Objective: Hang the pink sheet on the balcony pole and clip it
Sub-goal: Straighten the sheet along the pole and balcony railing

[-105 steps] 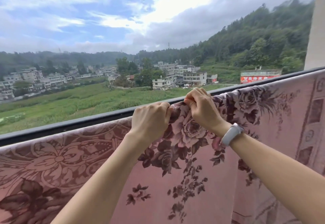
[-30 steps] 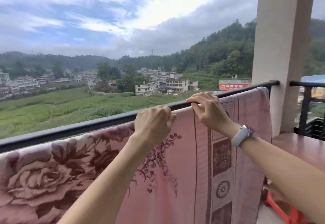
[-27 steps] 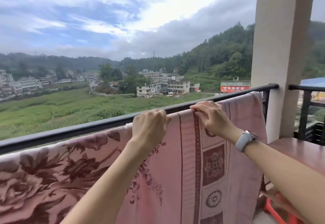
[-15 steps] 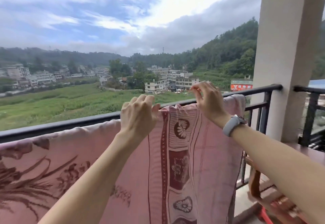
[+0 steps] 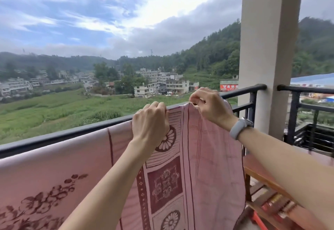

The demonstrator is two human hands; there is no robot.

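Above green fields, at a black round pole (image 5: 72,134), left hand (image 5: 150,123) and right hand (image 5: 210,106) pinch a thin floral-patterned pink sheet's (image 5: 207,166) top edge.

The pink sheet (image 5: 207,157), printed with dark red flowers and a border of squares and round blossoms, hangs draped over the black balcony pole (image 5: 63,135). Its top edge is pinched at the border end between the fingers (image 5: 160,106) of the left hand and those of the right hand, stretched taut between them. From both sets of fingers the cloth falls straight down, its plain edge just beyond the right ones.
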